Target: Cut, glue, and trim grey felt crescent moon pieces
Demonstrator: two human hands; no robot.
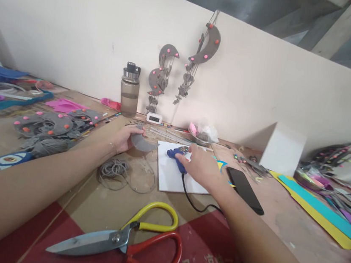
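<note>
My left hand point(125, 139) is closed around a grey crescent-shaped felt piece point(143, 143), held just above the table left of a white board point(170, 177). My right hand point(201, 165) lies over a blue glue gun point(176, 156) resting on that board, fingers curled onto its handle. A black cord point(191, 199) trails from the gun toward me. A coil of grey string point(113, 171) lies just below my left wrist.
Large scissors point(123, 242) with yellow and red handles lie near me. A black phone point(245, 189) lies right of my right hand. A water bottle point(130, 89), small clock point(154, 118), white box point(284, 149), felt pieces point(51, 127) and coloured sheets point(323, 205) surround the area.
</note>
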